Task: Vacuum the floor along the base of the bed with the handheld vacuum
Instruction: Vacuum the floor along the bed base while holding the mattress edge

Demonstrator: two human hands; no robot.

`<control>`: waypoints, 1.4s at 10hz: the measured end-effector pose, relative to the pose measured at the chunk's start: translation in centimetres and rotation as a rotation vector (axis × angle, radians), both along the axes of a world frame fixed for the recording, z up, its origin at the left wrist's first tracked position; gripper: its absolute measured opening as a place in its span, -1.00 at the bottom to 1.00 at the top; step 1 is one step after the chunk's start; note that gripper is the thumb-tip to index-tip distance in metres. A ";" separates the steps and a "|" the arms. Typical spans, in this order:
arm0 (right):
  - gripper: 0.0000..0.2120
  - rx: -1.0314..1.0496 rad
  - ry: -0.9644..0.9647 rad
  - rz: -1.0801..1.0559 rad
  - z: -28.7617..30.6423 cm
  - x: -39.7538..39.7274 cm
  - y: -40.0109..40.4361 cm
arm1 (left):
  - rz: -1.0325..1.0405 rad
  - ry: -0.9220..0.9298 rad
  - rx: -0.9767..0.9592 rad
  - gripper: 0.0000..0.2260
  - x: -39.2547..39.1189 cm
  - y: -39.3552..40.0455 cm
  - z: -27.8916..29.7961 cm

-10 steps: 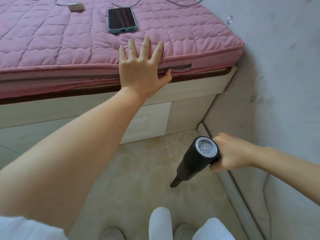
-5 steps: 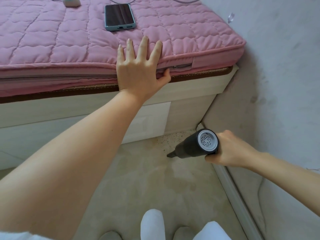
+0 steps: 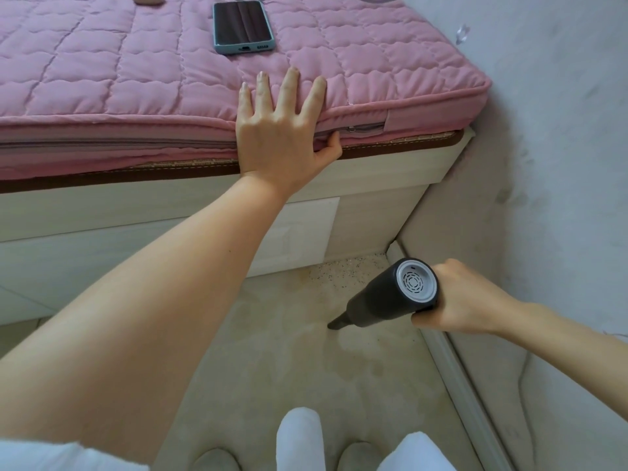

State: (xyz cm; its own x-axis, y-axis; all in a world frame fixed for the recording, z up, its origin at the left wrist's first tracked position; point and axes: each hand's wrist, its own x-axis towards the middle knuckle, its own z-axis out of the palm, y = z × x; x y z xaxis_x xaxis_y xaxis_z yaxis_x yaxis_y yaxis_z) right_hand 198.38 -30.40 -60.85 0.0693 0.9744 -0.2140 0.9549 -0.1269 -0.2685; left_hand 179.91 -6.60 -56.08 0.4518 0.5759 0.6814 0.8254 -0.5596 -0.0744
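My right hand (image 3: 458,300) grips the handle of a black handheld vacuum (image 3: 384,297) with a grey vented rear cap. Its narrow nozzle (image 3: 336,322) points down and left, touching or just above the beige floor (image 3: 306,368). Dark specks of debris (image 3: 343,270) lie on the floor at the base of the bed (image 3: 170,212), in the corner by the wall. My left hand (image 3: 282,130) rests flat with spread fingers on the edge of the pink quilted mattress (image 3: 136,79), thumb hooked under its side.
A phone (image 3: 243,25) in a teal case lies on the mattress, with a cable and a small white object at the top edge. A grey wall (image 3: 550,147) and its skirting board (image 3: 458,379) close off the right. My slippered feet (image 3: 217,460) stand at the bottom.
The vacuum first swung up toward the bed base with its nozzle near the debris, then tipped back down and away, its nozzle now lower on the floor. My left hand stayed on the mattress.
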 end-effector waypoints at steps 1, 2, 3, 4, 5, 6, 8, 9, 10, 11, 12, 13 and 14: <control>-0.73 0.015 -0.012 -0.027 -0.2 -0.2 0.2 | -0.006 -0.009 0.010 -0.44 0.0 0.0 0.0; -0.74 0.038 0.014 -0.066 -0.5 -0.5 0.9 | -0.001 -0.009 0.029 -0.45 0.0 0.0 0.0; -0.71 0.046 0.009 -0.082 -0.9 -0.8 1.8 | -0.005 -0.013 0.025 -0.45 0.0 0.0 -0.1; -0.72 0.041 -0.013 -0.098 -1.4 -1.1 2.8 | -0.011 -0.021 0.036 -0.45 0.0 0.0 -0.1; -0.74 0.048 -0.010 -0.097 -2.1 -1.5 3.8 | -0.005 -0.017 0.023 -0.45 0.0 0.1 -0.2; -0.75 0.068 -0.008 -0.087 -2.6 -1.8 4.5 | -0.003 -0.016 0.023 -0.45 0.1 0.1 -0.3; -0.79 0.096 0.006 -0.029 -2.5 -2.4 3.8 | -0.011 -0.023 0.046 -0.46 0.1 0.1 -0.3; -0.73 0.103 -0.007 0.005 -2.1 -2.2 2.9 | -0.008 -0.016 0.033 -0.45 0.1 0.1 -0.4; -0.70 0.085 -0.020 0.011 -1.4 -1.9 2.2 | -0.002 -0.015 0.024 -0.45 0.1 0.0 -0.3; -0.75 0.086 -0.034 0.026 -1.1 -1.6 1.7 | -0.004 -0.022 0.027 -0.45 0.0 0.0 -0.2; -0.74 0.087 -0.026 0.026 -1.1 -1.5 1.4 | -0.008 -0.027 0.021 -0.46 0.0 -0.1 -0.2; -0.74 0.084 0.051 -0.026 -1.6 -1.7 1.3 | -0.009 -0.020 0.013 -0.45 0.0 0.0 -0.2; -0.76 0.063 0.129 -0.081 -2.3 -2.1 1.3 | -0.009 -0.023 0.022 -0.46 0.0 0.0 -0.3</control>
State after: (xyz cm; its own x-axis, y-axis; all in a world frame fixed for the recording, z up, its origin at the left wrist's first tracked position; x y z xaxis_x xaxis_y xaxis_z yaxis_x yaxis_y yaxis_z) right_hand 196.23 -29.05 -63.14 0.1241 0.9785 -0.1646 0.8992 -0.1811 -0.3984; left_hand 179.93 -6.58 -56.39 0.4407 0.5568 0.7041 0.8221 -0.5653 -0.0675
